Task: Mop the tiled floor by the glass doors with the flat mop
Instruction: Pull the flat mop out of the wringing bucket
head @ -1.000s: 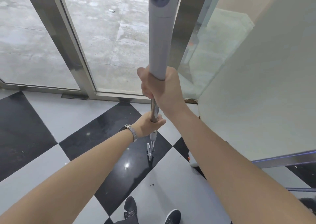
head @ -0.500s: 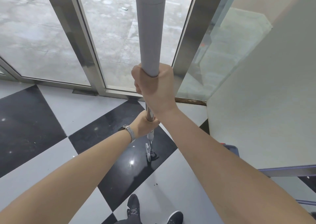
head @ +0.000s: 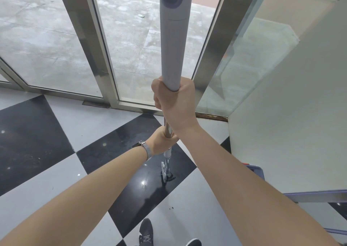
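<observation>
Both hands on the flat mop (head: 173, 39), pole near vertical, running up between the forearms and out past the top edge.

Right hand (head: 175, 103) uppermost — fingers wrapped fully round the lower end of the grey plastic grip, back of hand toward camera, no gap visible between fingers and pole. Left hand (head: 161, 142) just below and slightly behind it, closed round the bare chrome section of the shaft; thumb side up, fingers curled tight. Wristwatch (head: 143, 149) with mesh band on the left wrist.

Below the left hand: short white collar, then the metal swivel joint (head: 166, 170), seated on a black tile of the tiled floor (head: 56, 125). Mop pad itself not distinguishable — seen almost end-on from above, only the joint and a dark patch under it visible. Small bright glare spot on the tile just left of the joint.

Floor: black and white diamond checker, glossy, a few specks on the white tile near the feet. Two dark shoes (head: 146, 233) at the bottom edge, below the hands.

Beyond the hands: glass doors (head: 131, 44) in brushed steel frames, threshold strip right behind the right hand, grey paving outside. Right of the right forearm: pale flat panel (head: 291, 114), with a blue-rimmed object (head: 256, 170) showing between it and the forearm; identity unclear.
</observation>
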The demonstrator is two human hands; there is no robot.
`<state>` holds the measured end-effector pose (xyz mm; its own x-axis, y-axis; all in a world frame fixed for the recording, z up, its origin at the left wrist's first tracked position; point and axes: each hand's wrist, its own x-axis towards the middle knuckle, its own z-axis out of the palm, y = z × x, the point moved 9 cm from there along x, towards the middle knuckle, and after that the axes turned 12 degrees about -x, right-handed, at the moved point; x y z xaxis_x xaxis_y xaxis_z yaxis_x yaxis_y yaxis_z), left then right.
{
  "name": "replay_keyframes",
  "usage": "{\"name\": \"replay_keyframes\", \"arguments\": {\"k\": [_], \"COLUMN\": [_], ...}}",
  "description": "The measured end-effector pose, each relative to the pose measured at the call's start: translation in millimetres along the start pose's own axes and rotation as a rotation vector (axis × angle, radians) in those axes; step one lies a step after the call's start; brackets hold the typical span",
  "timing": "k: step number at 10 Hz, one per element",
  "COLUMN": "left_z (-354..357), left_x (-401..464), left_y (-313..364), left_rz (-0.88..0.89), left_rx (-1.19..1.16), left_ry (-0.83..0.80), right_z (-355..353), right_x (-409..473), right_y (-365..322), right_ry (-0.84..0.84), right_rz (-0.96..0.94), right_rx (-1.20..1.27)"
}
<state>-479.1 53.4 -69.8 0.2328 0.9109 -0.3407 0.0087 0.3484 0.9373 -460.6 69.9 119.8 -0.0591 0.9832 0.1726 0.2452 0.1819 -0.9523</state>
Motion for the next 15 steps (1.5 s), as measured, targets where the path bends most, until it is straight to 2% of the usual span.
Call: {"name": "replay_keyframes", "arguments": {"k": [1,2,4,5,8,11,13,15], "left_z": [-6,-6,-6,-5,-18,-47,-55,-69], "left_x": [6,-11,-7,-7,4,-8,6,10], "left_y": [-14,9,11,11,-18,-11,-78,-108], "left_rz": [-0.023,-0.067,-0.041,-0.037,0.003,-0.020,-0.136,-0.172], "left_rx": [-0.010,0.098,0.183,0.177,-0.035,0.201,0.397,0.463], "left_ry": [-0.032,0.018,0.056,0.049,-0.045,0.090,0.048,0.042], "right_z": [3,2,-2,-1,20,40,15,21], "right_x": [0,1,4,1,-4,-4,-26,-31], "right_y": [-1,1,2,1,-3,1,63,82], "right_ry": [0.002,0.003,0.014,0.020,-0.002,-0.013,0.014,-0.015], "right_rz": [-0.005,-0.007,-0.017,-0.021,0.004,0.016,0.210,0.210], "right_rx": [-0.015,-0.003,-0.003,-0.001,-0.005,-0.014,0.084,0.069]}}
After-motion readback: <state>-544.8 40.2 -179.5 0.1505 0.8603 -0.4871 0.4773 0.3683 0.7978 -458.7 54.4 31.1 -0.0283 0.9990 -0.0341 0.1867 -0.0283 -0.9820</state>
